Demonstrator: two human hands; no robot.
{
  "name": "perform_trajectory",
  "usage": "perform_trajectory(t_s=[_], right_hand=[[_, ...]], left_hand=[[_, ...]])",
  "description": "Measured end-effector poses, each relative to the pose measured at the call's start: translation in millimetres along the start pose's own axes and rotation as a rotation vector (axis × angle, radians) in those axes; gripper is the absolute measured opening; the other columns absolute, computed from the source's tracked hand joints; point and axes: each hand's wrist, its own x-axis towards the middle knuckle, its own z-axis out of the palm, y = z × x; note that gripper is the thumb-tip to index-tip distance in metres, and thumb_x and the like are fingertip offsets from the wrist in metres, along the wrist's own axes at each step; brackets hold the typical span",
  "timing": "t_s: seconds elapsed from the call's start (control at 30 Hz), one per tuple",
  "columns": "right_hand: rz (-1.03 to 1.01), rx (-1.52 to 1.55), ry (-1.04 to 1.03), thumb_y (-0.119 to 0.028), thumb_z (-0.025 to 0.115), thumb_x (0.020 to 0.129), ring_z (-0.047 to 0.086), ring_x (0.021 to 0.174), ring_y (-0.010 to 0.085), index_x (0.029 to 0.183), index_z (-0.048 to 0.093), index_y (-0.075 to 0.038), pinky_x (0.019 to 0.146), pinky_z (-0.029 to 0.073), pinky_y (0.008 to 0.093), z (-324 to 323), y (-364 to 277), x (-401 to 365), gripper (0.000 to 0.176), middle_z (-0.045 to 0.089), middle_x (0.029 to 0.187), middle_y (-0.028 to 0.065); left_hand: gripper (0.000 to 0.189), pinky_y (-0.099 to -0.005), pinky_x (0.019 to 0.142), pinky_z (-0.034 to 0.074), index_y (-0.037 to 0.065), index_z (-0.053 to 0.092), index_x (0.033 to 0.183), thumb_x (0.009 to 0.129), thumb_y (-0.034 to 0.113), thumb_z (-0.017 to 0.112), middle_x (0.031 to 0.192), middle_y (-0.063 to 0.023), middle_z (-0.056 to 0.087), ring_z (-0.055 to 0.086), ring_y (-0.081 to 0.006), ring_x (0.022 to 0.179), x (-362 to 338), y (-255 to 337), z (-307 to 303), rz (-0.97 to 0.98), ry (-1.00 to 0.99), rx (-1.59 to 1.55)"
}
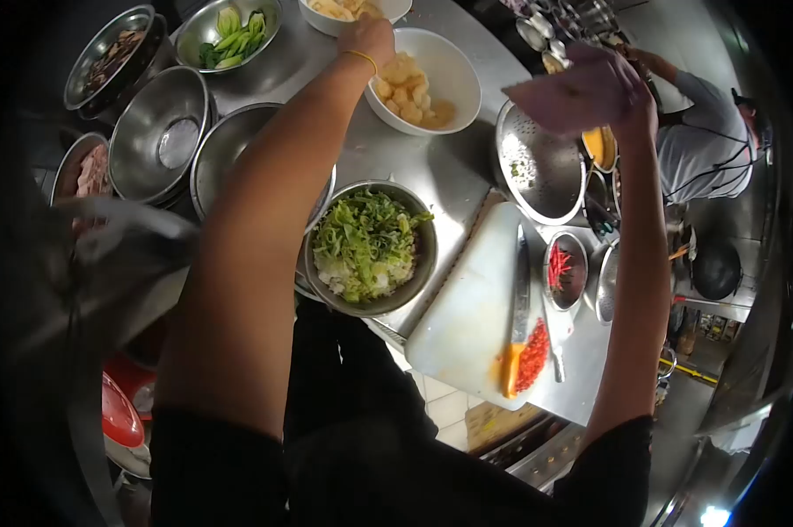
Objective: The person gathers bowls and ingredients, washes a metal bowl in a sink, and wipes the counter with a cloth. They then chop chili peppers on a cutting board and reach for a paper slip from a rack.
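My left hand (366, 37), with a yellow band at its wrist, reaches between two white bowls. Its fingers are at the rim of the far white bowl (396, 9), which holds pale yellow pieces; their grip is hard to make out. Just below the hand, the nearer white bowl (460, 77) contains pale yellow, puffy chunks (409, 92). Raised at the upper right, my right hand (635, 98) is closed on a limp purplish cloth (568, 90). The cloth hangs over the edge of a perforated metal bowl (537, 162).
A white cutting board (467, 307) bears a knife (521, 290) and chopped red chilli (532, 356). Near it sit a bowl of shredded greens (370, 237) and a small bowl of red chillies (561, 268). Several metal bowls line the left. Another person (708, 145) stands at the right.
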Motion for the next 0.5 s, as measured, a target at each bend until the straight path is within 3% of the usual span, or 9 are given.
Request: perform_trajectory(t_s=[0.03,0.07,0.13,0.17,0.2,0.23,0.33,0.43,0.5], right_hand=[[0.345,0.310,0.129,-0.018,0.044,0.087,0.060,0.089,0.0222,0.110,0.055,0.004,0.077,0.052,0.0307,23.3,19.7,9.9,0.034,0.060,0.100,0.0124],[0.680,0.624,0.254,-0.021,0.048,0.086,0.060,0.086,0.0229,0.109,0.056,0.001,0.074,0.052,0.0305,46.4,37.5,24.0,0.033,0.059,0.098,0.0119],[0.661,0.542,-0.196,-0.030,0.057,0.081,0.059,0.084,0.0235,0.109,0.058,-0.007,0.075,0.051,0.0381,87.6,125.2,27.6,0.036,0.058,0.096,0.0086],[0.816,0.157,-0.128,-0.040,0.059,0.079,0.056,0.095,0.0263,0.113,0.058,-0.012,0.084,0.045,0.0469,128.2,111.9,24.6,0.044,0.057,0.106,0.0087],[0.964,-0.134,-0.137,-0.044,0.059,0.078,0.044,0.111,0.0228,0.119,0.053,-0.011,0.089,0.039,0.0467,163.0,143.2,30.3,0.054,0.051,0.119,0.0114],[0.814,-0.185,-0.425,-0.058,0.049,0.078,0.028,0.130,0.0373,0.131,0.043,-0.008,0.104,0.023,0.0508,190.8,181.2,28.3,0.074,0.039,0.136,0.0203],[1.032,-0.502,-0.159,-0.062,0.047,0.076,0.003,0.136,0.0408,0.142,0.020,-0.009,0.108,0.010,0.0529,259.0,134.3,30.4,0.090,0.007,0.147,0.0255],[0.982,-0.442,0.058,-0.071,0.049,0.069,0.010,0.135,0.0407,0.143,0.017,-0.010,0.107,0.015,0.0516,273.1,143.4,49.8,0.101,0.016,0.146,0.0222],[0.933,-0.378,0.077,-0.069,0.049,0.071,0.006,0.136,0.0401,0.142,0.021,-0.007,0.108,0.009,0.0508,276.7,156.3,62.5,0.098,0.015,0.147,0.0211]], left_hand=[[0.025,-0.0357,0.075,0.050,0.006,0.066,0.095,0.073,0.015,0.062,0.087,-0.0128,0.064,0.064,-0.0268,0.085,5.6,-4.9,7.0,-0.025,0.064,-0.054],[0.030,-0.0401,0.080,0.046,0.002,0.062,0.099,0.081,0.025,0.060,0.098,-0.0230,0.062,0.059,-0.0345,0.096,-15.9,-5.4,-6.2,-0.017,0.217,-0.248],[0.032,-0.0397,0.081,0.045,0.002,0.060,0.103,0.081,0.025,0.059,0.098,-0.0239,0.061,0.058,-0.0351,0.097,-5.0,-20.2,6.2,0.029,0.314,-0.315],[0.034,-0.0392,0.083,0.045,0.002,0.059,0.107,0.082,0.025,0.059,0.098,-0.0248,0.061,0.058,-0.0357,0.098,-0.2,-27.4,12.4,0.087,0.410,-0.394],[0.034,-0.0392,0.083,0.045,0.002,0.059,0.107,0.082,0.025,0.059,0.098,-0.0248,0.061,0.058,-0.0357,0.098,1.3,-28.0,6.5,0.078,0.398,-0.379],[0.033,-0.0390,0.085,0.044,0.003,0.059,0.108,0.082,0.023,0.058,0.099,-0.0254,0.060,0.057,-0.0356,0.099,5.6,-24.2,-9.5,-0.070,0.255,-0.545],[0.031,-0.0388,0.087,0.044,0.004,0.061,0.107,0.081,0.020,0.058,0.101,-0.0258,0.060,0.057,-0.0352,0.101,29.7,-35.0,-14.2,-0.234,0.095,-0.613],[0.027,-0.0389,0.085,0.046,0.004,0.064,0.100,0.077,0.017,0.060,0.099,-0.0253,0.061,0.058,-0.0354,0.099,48.1,-49.8,-26.2,-0.127,0.137,-0.356],[0.024,-0.0392,0.083,0.047,0.003,0.066,0.093,0.075,0.016,0.060,0.097,-0.0250,0.061,0.059,-0.0358,0.097,62.1,-61.1,-22.2,-0.007,0.171,-0.168]])
